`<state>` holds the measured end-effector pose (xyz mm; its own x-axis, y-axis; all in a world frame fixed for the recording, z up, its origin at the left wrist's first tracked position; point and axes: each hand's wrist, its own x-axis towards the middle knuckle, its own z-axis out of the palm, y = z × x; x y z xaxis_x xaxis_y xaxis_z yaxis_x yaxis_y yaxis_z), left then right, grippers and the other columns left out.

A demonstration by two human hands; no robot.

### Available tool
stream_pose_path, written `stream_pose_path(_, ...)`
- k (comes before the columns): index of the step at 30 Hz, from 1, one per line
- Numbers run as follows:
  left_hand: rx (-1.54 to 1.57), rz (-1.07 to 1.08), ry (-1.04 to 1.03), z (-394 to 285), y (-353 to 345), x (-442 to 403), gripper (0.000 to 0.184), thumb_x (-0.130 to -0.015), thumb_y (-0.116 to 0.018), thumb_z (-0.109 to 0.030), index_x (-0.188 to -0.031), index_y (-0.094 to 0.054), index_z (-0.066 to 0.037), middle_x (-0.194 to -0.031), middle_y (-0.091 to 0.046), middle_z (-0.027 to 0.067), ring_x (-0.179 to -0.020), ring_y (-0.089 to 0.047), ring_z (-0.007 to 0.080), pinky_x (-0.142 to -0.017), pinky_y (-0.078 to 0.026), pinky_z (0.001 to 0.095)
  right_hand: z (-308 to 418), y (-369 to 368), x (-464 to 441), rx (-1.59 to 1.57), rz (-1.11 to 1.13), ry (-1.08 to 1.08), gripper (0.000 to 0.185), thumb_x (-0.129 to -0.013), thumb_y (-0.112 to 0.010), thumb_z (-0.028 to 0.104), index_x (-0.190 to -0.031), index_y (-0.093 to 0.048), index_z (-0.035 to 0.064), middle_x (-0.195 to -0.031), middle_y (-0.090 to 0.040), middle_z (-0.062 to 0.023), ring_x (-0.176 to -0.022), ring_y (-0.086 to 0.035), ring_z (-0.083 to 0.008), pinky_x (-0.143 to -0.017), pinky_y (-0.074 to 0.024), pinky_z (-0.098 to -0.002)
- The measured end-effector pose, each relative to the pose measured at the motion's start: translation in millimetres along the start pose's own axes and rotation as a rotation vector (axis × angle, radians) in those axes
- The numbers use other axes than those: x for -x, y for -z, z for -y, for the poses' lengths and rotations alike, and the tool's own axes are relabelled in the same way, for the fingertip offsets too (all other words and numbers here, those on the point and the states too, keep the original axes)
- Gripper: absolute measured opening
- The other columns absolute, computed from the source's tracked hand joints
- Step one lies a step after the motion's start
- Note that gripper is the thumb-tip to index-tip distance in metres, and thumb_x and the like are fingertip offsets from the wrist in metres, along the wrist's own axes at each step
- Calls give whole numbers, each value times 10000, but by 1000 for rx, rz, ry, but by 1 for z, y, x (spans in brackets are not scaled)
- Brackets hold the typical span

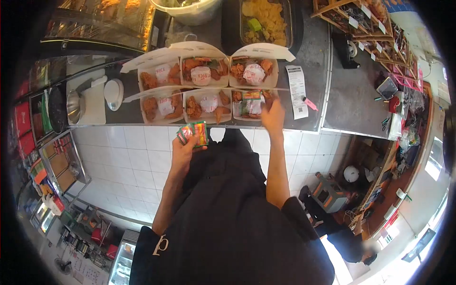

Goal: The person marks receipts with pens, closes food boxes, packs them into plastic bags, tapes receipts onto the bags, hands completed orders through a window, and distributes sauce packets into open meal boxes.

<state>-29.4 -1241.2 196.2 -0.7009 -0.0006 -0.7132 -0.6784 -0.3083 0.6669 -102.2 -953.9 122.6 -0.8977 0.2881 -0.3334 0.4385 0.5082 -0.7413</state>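
My left hand [188, 146] is closed on several red, yellow and green sauce sachets [200, 133], held in front of the counter edge. At the right side of the front right meal box [232, 118], my right hand [273, 115] reaches down. Its fingers are blurred, so I cannot make out whether they grip anything. Inside that box a sauce sachet [251, 95] lies on top of a paper-wrapped bundle, beside fried chicken [237, 96]. More open boxes stand in two rows, each with fried chicken and a wrapped rice bundle [209, 103].
A printed receipt [297, 90] lies right of the boxes, with a small pink tag [310, 103]. Behind stand a white bucket [190, 13] and a tray of food [267, 23]. A metal bowl [74, 107] sits left. Another person [344, 244] is at lower right.
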Motion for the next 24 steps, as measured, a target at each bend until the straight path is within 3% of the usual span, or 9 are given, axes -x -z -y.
stream_pose_path(1,-27,26,-22,-1,-1,-3,283,-956,-656,-152,-1159,-608,39,-1008,-693,115,-857,-708,199,-669,-618,320,8,2,12,51,129,30,391,-905,-656,92,-1281,-605,0,-1108,-699,-102,-938,-676,-209,-842,-549,-360)
stream_pose_path(3,-58,73,-29,-2,-9,-5,272,-940,-691,-131,-1136,-617,41,-989,-699,100,-828,-705,181,-657,-619,313,28,-13,43,-521,610,-90,389,-962,-671,223,-1283,-609,13,-1040,-691,-65,-883,-653,-150,-774,-545,-329)
stream_pose_path(5,-130,139,-56,-3,-19,-5,250,-940,-696,-130,-1123,-626,25,-1000,-699,107,-822,-699,166,-649,-612,307,64,-23,75,-558,782,-67,369,-979,-659,289,-1206,-646,-2,-931,-697,-21,-820,-635,-81,-704,-530,-258)
stream_pose_path(7,-237,150,-155,-5,-27,-6,251,-978,-640,-145,-1162,-591,20,-1070,-691,144,-868,-706,195,-690,-617,334,63,-33,81,-475,614,47,281,-998,-634,248,-1094,-672,-14,-868,-678,-9,-777,-591,-63,-685,-496,-243)
stream_pose_path(11,57,224,35,-16,-21,-7,274,-1044,-507,-189,-1228,-535,12,-1150,-673,203,-947,-706,267,-790,-610,381,86,-20,81,-689,293,-80,217,-1019,-597,187,-1063,-664,-14,-845,-661,-26,-748,-597,-75,-696,-510,-241)
stream_pose_path(14,6,257,33,-26,-17,-7,273,-1041,-518,-189,-1228,-538,8,-1155,-671,206,-935,-706,255,-783,-609,371,89,8,82,-606,261,-95,204,-1029,-579,184,-1070,-651,-3,-831,-656,-27,-733,-616,-91,-695,-531,-257)
stream_pose_path(18,-59,200,2,-23,-6,-11,289,-1033,-548,-211,-1228,-563,2,-1141,-691,182,-930,-706,224,-764,-594,350,89,76,39,-607,-103,35,191,-1028,-580,194,-1053,-631,11,-813,-656,-35,-698,-624,-104,-654,-535,-258)
stream_pose_path(23,-49,-59,26,-18,-9,2,317,-1008,-606,-245,-1208,-603,1,-1118,-703,177,-913,-716,228,-743,-601,336,77,135,-42,-139,-126,11,214,-987,-638,169,-1113,-623,-4,-782,-693,-98,-679,-629,-102,-607,-511,-280)
stream_pose_path(24,-23,-113,26,-10,-11,3,322,-1001,-619,-248,-1200,-610,4,-1115,-703,178,-910,-719,232,-738,-607,335,74,133,-60,-76,-34,121,228,-970,-649,165,-1114,-622,-10,-791,-696,-122,-678,-643,-140,-613,-512,-303)
